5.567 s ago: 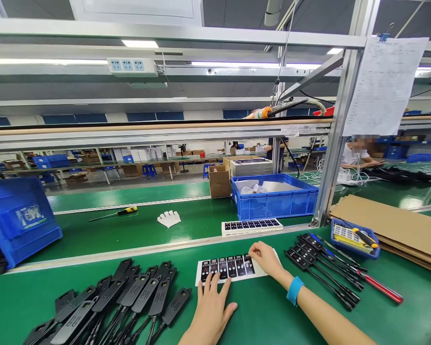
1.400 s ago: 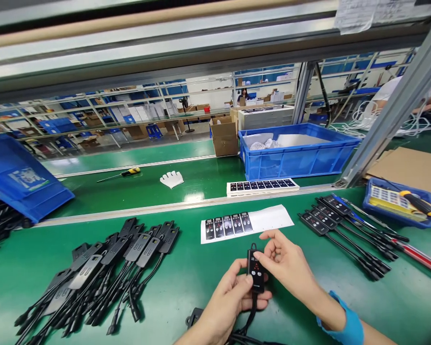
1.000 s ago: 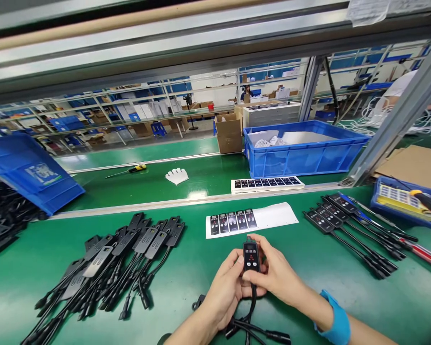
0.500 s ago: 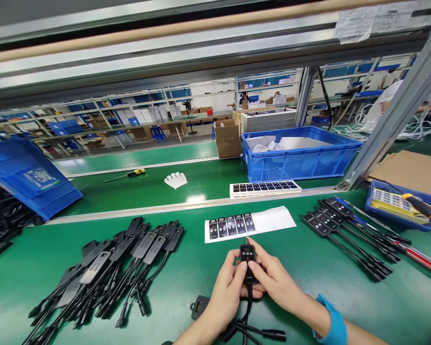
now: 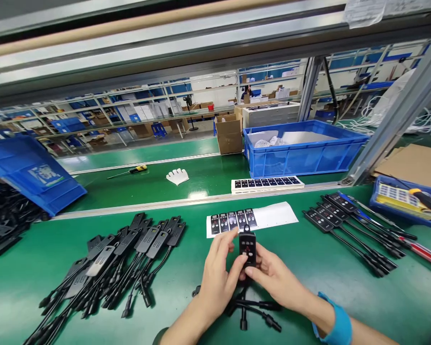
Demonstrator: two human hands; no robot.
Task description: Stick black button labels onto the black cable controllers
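Observation:
A small black controller point(image 5: 247, 243) with white button marks and a loop on top stands nearly upright in my right hand point(image 5: 278, 278), which grips its right side and lower end. My left hand point(image 5: 219, 268) has its thumb on the controller's lower face, while its fingers are stretched up and off to the left. Black cables with plugs point(image 5: 269, 320) hang and lie below. Partly behind my left wrist is another black piece point(image 5: 196, 290). Just beyond my hands lies a white label sheet point(image 5: 275, 218) with several black labels at its left.
Black controllers point(image 5: 156, 243) with cables are heaped at left; several labelled ones point(image 5: 318, 219) lie at right. Behind are a blue crate point(image 5: 301, 158), label strips point(image 5: 267, 183), a white glove point(image 5: 177, 176) and a screwdriver point(image 5: 138, 169). A tilted blue bin point(image 5: 32, 172) stands far left.
The fingers of my left hand have come away from the controller and risen to the left. The controller is tipped more upright in my right hand. The view has shifted slightly.

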